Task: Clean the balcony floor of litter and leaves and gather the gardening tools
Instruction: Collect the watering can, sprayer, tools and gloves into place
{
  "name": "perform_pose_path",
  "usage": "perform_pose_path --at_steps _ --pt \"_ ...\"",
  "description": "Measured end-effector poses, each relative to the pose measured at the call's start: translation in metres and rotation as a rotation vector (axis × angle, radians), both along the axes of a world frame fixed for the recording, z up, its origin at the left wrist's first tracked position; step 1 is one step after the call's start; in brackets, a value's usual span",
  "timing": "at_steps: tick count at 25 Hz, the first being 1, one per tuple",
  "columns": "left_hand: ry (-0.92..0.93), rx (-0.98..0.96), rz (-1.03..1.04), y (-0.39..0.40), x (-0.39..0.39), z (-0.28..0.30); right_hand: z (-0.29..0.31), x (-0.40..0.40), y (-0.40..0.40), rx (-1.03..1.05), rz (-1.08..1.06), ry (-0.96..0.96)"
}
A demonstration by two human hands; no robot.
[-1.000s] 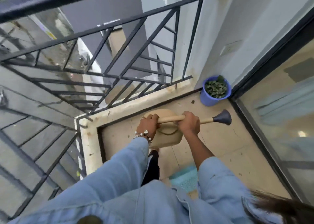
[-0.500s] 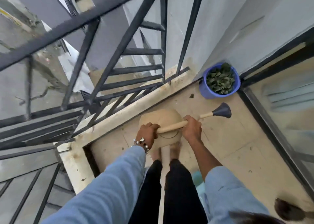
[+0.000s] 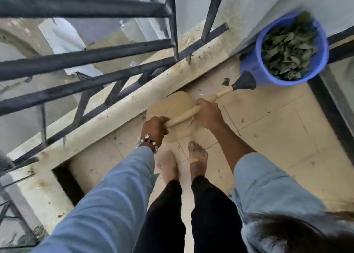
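Two hands (left hand [image 3: 154,127], right hand [image 3: 207,113]) grip one watering can [image 3: 168,107].

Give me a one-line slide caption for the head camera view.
Both hands, left and right, grip a beige watering can near a blue bucket of leaves.

One beige watering can [image 3: 170,107] – gripped by two hands, left [image 3: 155,128] and right [image 3: 207,114]; one blue bucket [image 3: 251,66] of leaves beyond the right hand; two bare feet.
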State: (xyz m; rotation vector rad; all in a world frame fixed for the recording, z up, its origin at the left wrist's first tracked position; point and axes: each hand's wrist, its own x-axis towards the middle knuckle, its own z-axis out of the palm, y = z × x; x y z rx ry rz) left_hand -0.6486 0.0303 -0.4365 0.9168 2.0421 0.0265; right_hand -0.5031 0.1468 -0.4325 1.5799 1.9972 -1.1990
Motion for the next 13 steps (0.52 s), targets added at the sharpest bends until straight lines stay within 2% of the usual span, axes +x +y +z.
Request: perform_pose_path --at_steps 3,7,13 --pt "0.030 0.005 -0.014 -0.001 -0.003 -0.029 -0.029 -0.008 0.004 0.009 0.017 0.010" --pt "0.113 0.037 0.024 -0.007 -0.014 -0.041 -0.038 -0.019 0.000 0.021 -0.027 0.101" --pt "0.067 0.065 0.097 -0.018 -0.017 -0.035 -0.031 -0.026 -0.002 -0.063 -0.031 0.150"
